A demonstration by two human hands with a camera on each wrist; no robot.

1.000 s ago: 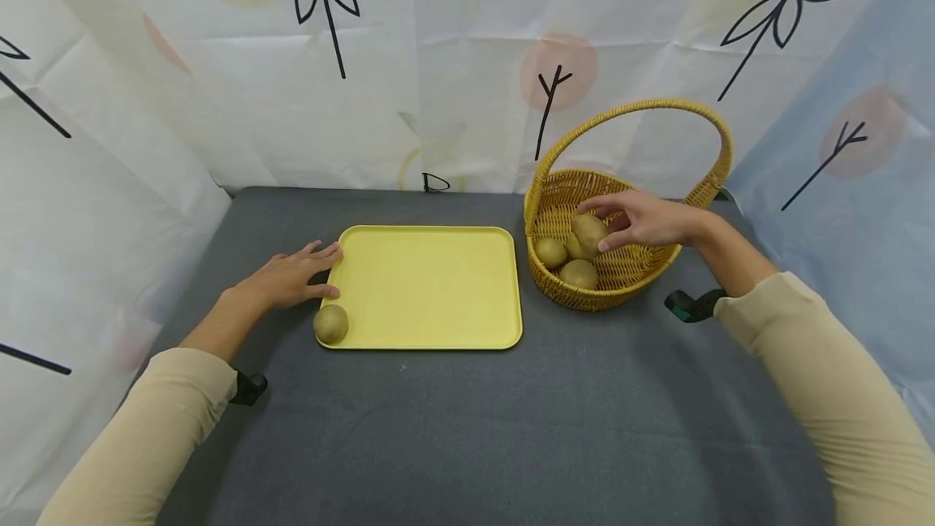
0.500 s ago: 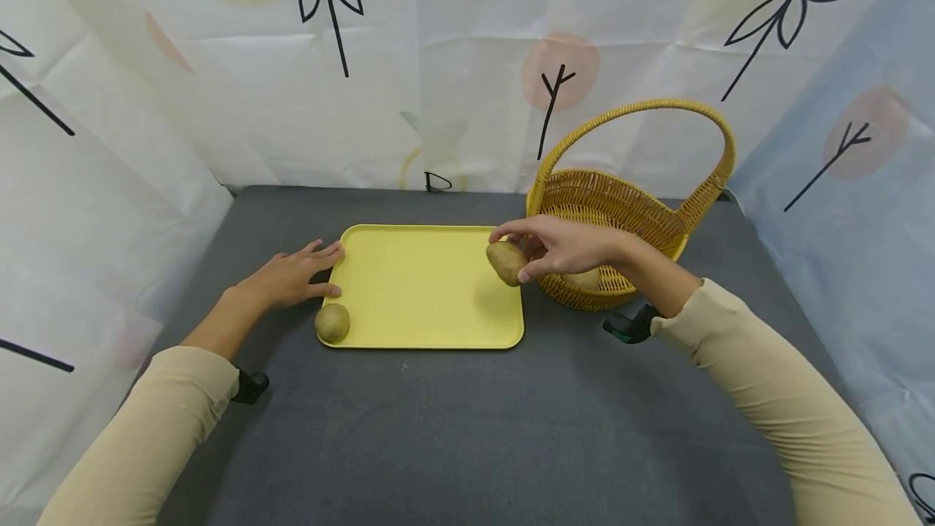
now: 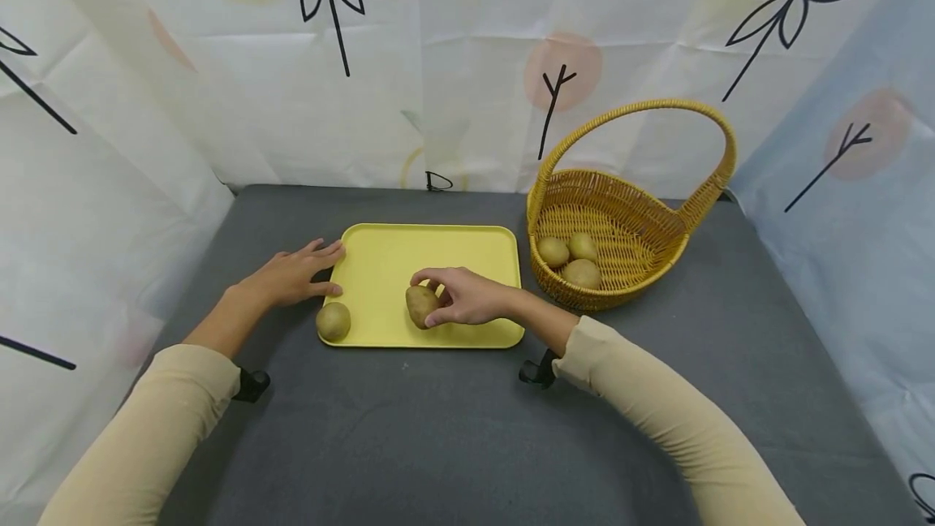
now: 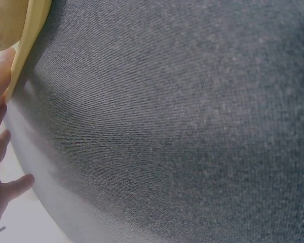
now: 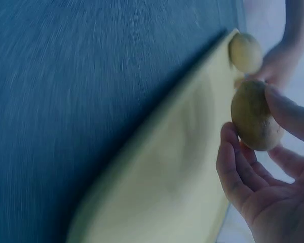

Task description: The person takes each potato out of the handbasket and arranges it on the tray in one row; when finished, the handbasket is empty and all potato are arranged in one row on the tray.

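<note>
Seen from your head camera, with 12 o'clock at the far side, your right hand [image 3: 467, 296] pinches a brown potato [image 3: 421, 306] between thumb and fingertips, over the yellow tray [image 3: 438, 246] and slightly to the 6 o'clock side of its middle. In the right wrist view your thumb lies on one side of that potato and your fingers curl against the other, while the tray behind them is blurred. Your left hand [image 3: 290, 276] lies at the tray's 9 o'clock edge with its fingers spread; it grips nothing, and its thumb and index finger touch the rim. A second potato [image 3: 333, 322] sits on the tray in the 8 o'clock corner, just beside your left thumb; the left wrist view shows only part of it, close to that rim. The wicker basket [image 3: 599, 189] stands just beside the tray, between 2 and 3 o'clock, its tall handle arching above it. Inside, three potatoes [image 3: 582, 274] lie close together toward the basket's 8 o'clock side. Tray and basket rest on the dark grey cloth surface of your bench [image 3: 438, 445]. A pale curtain [image 3: 467, 63] printed with black leaf drawings hangs at 12 o'clock, turning bluish toward 2 o'clock. Your beige sleeves [image 3: 657, 412] come in from 5 and 7 o'clock.
</note>
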